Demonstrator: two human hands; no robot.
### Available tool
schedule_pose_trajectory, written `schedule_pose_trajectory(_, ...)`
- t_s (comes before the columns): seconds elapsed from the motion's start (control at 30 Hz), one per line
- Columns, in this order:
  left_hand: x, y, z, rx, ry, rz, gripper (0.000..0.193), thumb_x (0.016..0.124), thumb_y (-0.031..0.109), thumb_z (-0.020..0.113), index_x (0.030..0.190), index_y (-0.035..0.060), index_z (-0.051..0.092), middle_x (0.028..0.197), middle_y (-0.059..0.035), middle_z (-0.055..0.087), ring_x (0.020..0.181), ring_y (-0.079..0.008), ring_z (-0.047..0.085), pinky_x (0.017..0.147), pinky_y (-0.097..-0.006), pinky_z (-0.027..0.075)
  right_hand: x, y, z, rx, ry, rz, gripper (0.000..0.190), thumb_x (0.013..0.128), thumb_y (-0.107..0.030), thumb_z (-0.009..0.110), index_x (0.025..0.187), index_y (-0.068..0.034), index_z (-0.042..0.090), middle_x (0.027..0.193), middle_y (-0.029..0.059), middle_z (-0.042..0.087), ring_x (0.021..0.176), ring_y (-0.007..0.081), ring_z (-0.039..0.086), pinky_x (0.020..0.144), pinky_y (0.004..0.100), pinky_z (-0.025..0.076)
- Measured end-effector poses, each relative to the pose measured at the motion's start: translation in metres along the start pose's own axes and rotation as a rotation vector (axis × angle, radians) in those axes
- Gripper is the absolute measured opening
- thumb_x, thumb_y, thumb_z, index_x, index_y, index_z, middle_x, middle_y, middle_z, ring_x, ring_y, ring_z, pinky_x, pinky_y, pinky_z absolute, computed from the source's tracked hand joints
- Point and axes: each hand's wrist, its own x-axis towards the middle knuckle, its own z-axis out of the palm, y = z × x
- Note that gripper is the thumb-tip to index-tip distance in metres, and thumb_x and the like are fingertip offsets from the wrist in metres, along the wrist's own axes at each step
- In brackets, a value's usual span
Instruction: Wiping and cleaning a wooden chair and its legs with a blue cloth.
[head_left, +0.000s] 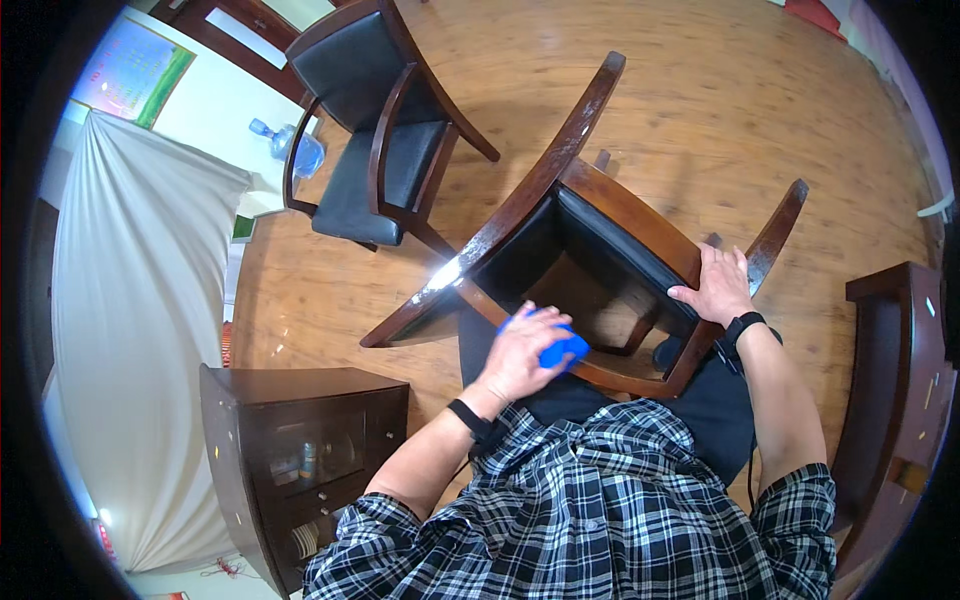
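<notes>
A dark wooden armchair (517, 195) lies tipped over in front of me, its legs pointing away and part of its frame near my lap. My left hand (527, 351) grips a blue cloth or sponge (562, 349) against the lower frame of the chair. Which of the two it is, I cannot tell. My right hand (721, 285) rests on the chair's wooden rail (637, 214), fingers over its far side and thumb by the black padding (615, 247). White glossy patches mark the long wooden side piece.
A second armchair (379, 172) with black padding stands upright at the upper left, beside a blue water bottle (300, 152). A brown cabinet (307, 390) is at the lower left, a dark wooden piece of furniture (889, 420) at the right. A pale curtain (142, 337) hangs at the left.
</notes>
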Motion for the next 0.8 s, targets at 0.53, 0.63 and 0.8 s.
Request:
schedule_pose_trajectory(0.53,0.038,0.058,0.018,-1.675,0.086,-0.555,0.077,0.122,0.059,0.046,0.182,0.0149,0.027,0.179,-0.0111,0.044,0.161,-0.0279,0.048,0.137,-0.0467,0.034,-0.042,-0.137,0.007,1.245,-0.351,-0.317,0.095,0.111,-0.042,0.078,0.179,-0.003,0.026,0.164,0.0195,0.056,0.153,0.0273,0.055,0.128,0.044,0.045)
schedule_pose_trajectory(0.63,0.034,0.039,0.03,-1.572,0.089,-0.572,0.081,0.121,0.064,0.04,0.183,0.0128,0.026,0.184,-0.0177,0.039,0.169,-0.0351,0.038,0.143,-0.0541,0.015,-0.033,-0.149,0.043,1.29,-0.26,-0.226,0.082,0.112,-0.039,0.077,0.175,-0.005,0.036,0.154,0.0147,0.066,0.141,0.0264,0.064,0.121,0.0421,0.052)
schedule_pose_trajectory(0.8,0.029,-0.013,-0.032,-0.009,0.078,-0.212,0.058,0.116,0.055,0.054,0.144,0.0084,0.072,0.118,-0.0188,0.082,0.117,-0.0388,0.077,0.121,-0.0615,0.048,0.007,-0.149,0.001,0.922,0.017,-0.143,0.054,0.105,-0.029,0.084,0.145,-0.002,0.062,0.133,0.0171,0.073,0.121,0.0298,0.073,0.107,0.0441,0.06)
